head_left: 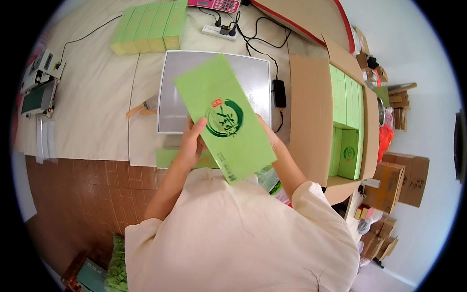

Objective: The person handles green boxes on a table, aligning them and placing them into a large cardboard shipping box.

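A flat light green box (pixel 232 146) with a dark green ring emblem and a small red seal is held tilted in front of my chest. My left hand (pixel 193 138) grips its left edge, thumb lying on the front face. On the opposite edge is my right hand (pixel 267 130), its fingers mostly hidden behind the box. Beneath and beyond it lies a square grey panel (pixel 168 97) with a white rim, partly covered by the box. Close to my left forearm, another green box (pixel 166 158) lies at the table's near edge.
An open cardboard carton (pixel 309 121) holding several green boxes stands at right. More green boxes (pixel 151 27) stand at the back left, near a power strip (pixel 219 32) with black cables. Wooden-handled tools (pixel 141 108) touch the panel's left side. A black phone-like device (pixel 279 93) lies right of it.
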The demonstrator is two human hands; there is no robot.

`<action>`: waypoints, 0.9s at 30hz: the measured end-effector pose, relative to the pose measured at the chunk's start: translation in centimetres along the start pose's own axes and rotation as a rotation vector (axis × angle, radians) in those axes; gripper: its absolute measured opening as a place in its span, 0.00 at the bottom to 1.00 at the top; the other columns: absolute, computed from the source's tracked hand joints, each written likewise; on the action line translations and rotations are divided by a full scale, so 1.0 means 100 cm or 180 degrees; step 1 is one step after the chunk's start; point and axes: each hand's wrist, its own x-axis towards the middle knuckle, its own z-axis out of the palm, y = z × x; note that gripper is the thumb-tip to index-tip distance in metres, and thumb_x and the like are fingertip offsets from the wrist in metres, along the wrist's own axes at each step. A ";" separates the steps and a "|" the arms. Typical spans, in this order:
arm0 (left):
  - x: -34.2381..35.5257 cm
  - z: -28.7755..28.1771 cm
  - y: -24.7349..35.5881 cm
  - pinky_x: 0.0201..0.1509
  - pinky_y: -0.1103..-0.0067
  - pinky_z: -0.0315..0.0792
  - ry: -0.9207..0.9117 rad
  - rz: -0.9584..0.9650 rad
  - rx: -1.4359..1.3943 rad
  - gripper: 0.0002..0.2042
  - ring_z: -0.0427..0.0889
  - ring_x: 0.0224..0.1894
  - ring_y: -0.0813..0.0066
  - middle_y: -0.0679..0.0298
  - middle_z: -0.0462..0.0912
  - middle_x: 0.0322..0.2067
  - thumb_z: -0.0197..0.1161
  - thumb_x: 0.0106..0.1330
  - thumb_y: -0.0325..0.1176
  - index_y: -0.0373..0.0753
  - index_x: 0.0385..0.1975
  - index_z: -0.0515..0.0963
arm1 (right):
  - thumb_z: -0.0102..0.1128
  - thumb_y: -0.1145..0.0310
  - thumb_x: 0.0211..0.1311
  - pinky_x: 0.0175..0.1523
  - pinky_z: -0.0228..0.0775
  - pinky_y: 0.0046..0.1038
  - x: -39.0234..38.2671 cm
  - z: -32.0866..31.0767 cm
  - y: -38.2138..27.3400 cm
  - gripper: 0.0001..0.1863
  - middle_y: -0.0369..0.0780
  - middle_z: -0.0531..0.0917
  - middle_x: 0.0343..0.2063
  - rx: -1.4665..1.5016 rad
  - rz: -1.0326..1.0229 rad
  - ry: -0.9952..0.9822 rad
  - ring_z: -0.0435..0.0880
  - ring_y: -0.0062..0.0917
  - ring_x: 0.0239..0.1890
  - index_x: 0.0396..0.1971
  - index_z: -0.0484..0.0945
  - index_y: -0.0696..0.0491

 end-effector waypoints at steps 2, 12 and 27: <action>0.002 -0.004 -0.006 0.49 0.77 0.72 0.0210 0.0006 -0.0116 0.30 0.73 0.50 0.72 0.59 0.68 0.52 0.60 0.63 0.44 0.39 0.59 0.55 | 0.45 0.51 0.68 0.47 0.70 0.22 -0.005 0.012 -0.014 0.26 0.40 0.78 0.47 0.0204 0.0330 -0.0093 0.75 0.20 0.45 0.56 0.70 0.54; 0.012 0.013 -0.021 0.63 0.70 0.59 0.0989 0.1007 -0.0045 0.36 0.58 0.61 0.68 0.56 0.55 0.58 0.62 0.61 0.33 0.34 0.60 0.43 | 0.74 0.42 0.31 0.66 0.45 0.53 -0.028 0.064 -0.008 0.59 0.59 0.53 0.63 -0.5054 -0.2482 0.0997 0.53 0.56 0.64 0.66 0.54 0.48; -0.004 -0.036 -0.059 0.40 0.79 0.73 0.0359 -0.0799 0.1227 0.19 0.77 0.37 0.78 0.63 0.80 0.37 0.53 0.69 0.41 0.34 0.54 0.67 | 0.71 0.54 0.25 0.60 0.52 0.47 -0.020 0.009 -0.011 0.45 0.53 0.61 0.57 -0.5450 -0.2379 0.1008 0.62 0.50 0.55 0.57 0.71 0.35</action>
